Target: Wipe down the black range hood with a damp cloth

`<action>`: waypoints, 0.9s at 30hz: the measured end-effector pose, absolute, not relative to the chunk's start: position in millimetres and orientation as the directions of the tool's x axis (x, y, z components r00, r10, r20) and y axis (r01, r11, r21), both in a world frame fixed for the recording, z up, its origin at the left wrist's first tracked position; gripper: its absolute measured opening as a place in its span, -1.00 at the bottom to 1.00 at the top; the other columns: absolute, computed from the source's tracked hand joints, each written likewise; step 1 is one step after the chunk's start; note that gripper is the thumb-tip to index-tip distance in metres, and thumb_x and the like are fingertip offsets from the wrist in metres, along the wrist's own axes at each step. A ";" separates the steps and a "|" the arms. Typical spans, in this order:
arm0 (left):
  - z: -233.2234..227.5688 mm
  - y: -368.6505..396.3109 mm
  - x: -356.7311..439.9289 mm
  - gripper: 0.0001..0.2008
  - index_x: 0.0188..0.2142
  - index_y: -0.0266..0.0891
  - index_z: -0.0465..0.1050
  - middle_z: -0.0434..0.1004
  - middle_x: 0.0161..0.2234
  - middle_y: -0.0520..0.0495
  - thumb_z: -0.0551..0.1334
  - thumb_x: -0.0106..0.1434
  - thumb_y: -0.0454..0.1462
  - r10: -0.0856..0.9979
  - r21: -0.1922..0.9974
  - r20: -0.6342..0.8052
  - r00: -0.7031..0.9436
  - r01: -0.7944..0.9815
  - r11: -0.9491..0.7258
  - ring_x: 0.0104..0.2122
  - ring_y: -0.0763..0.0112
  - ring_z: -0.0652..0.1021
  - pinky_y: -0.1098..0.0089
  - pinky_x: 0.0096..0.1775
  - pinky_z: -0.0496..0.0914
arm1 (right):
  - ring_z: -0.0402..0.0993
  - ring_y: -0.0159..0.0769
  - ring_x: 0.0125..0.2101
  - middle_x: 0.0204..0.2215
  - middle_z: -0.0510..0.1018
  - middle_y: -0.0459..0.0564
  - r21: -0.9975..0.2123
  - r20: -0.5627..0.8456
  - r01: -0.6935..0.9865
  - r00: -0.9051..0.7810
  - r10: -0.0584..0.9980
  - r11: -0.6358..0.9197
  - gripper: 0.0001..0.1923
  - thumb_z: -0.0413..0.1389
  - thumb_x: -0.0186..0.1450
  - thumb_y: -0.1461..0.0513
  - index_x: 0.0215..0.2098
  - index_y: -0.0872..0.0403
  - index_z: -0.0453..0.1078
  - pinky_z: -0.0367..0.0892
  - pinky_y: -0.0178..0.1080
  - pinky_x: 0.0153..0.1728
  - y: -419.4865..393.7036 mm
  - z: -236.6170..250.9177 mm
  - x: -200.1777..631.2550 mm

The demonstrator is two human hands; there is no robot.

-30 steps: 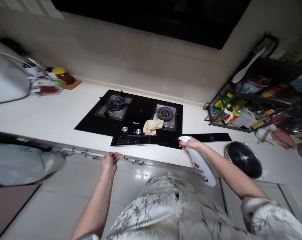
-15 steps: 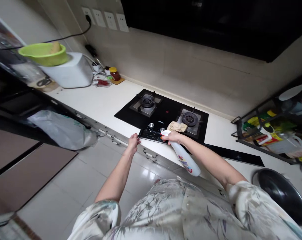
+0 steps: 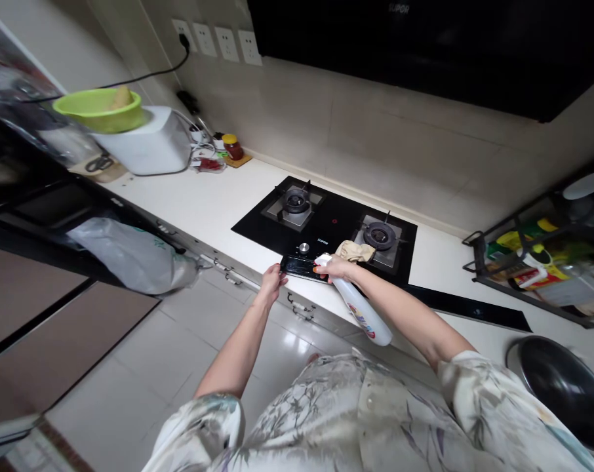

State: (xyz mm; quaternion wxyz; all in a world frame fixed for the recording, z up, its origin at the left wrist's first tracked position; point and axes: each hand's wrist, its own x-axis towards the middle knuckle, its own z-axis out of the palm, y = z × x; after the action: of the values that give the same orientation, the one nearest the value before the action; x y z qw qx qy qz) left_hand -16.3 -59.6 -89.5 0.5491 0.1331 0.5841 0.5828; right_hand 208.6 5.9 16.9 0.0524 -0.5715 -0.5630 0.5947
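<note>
Bottle: white spray bottle (image 3: 363,313) with colourful label, tilted nozzle-up over surface (image 3: 203,203) edge
Right hand (image 3: 337,268): curled around bottle neck
Left hand (image 3: 272,283): fingers gripping glossy black strip (image 3: 301,267) by hob (image 3: 326,226)

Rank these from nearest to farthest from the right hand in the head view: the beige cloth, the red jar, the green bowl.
From the right hand:
1. Beige cloth, just behind it on the stove.
2. Red jar, far left by the back wall.
3. Green bowl, farthest left on the white appliance.
</note>
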 end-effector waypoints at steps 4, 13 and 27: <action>-88.6 -53.7 -12.2 -0.69 0.11 -0.27 0.46 0.54 -0.04 -0.14 0.31 0.47 -0.18 0.715 0.800 -0.560 -0.419 -0.497 0.336 -0.19 0.31 0.61 0.25 -0.18 0.59 | 0.34 -0.51 -0.66 -0.46 0.58 -0.10 -0.756 -0.601 0.538 -0.345 0.721 -0.372 -0.65 0.42 0.27 0.28 -0.02 0.22 0.51 0.31 -0.43 -0.67 -4.5 18.7 270.6; -77.1 -51.5 1.5 -0.83 -0.02 -0.18 0.32 0.41 -0.24 0.02 0.19 0.44 -0.39 0.657 0.796 -0.585 -0.475 -0.491 0.354 -0.45 0.53 0.54 0.45 -0.33 0.53 | 0.30 -0.54 -0.71 -0.59 0.51 -0.16 -0.757 -0.591 0.468 -0.191 0.784 -0.456 -0.55 0.43 0.27 0.23 0.07 0.23 0.53 0.30 -0.48 -0.69 -37.0 5.7 382.8; -71.3 -49.4 4.5 -0.73 -0.13 -0.13 0.22 0.32 -0.30 0.08 0.15 0.34 -0.53 0.622 0.798 -0.596 -0.508 -0.461 0.388 -0.45 0.44 0.56 0.41 -0.42 0.59 | 0.23 -0.53 -0.75 -0.67 0.40 -0.21 -0.776 -0.527 0.040 0.507 0.682 -0.629 -0.69 0.39 0.34 0.25 -0.05 0.25 0.47 0.21 -0.48 -0.70 -95.8 4.6 546.6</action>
State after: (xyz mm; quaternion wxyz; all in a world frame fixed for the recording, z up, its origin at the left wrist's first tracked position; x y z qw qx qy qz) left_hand 4.5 -49.4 -71.3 0.4925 0.0599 0.6717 0.5501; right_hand 546.6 -95.8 4.6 0.3644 -0.7880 -0.2291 0.4403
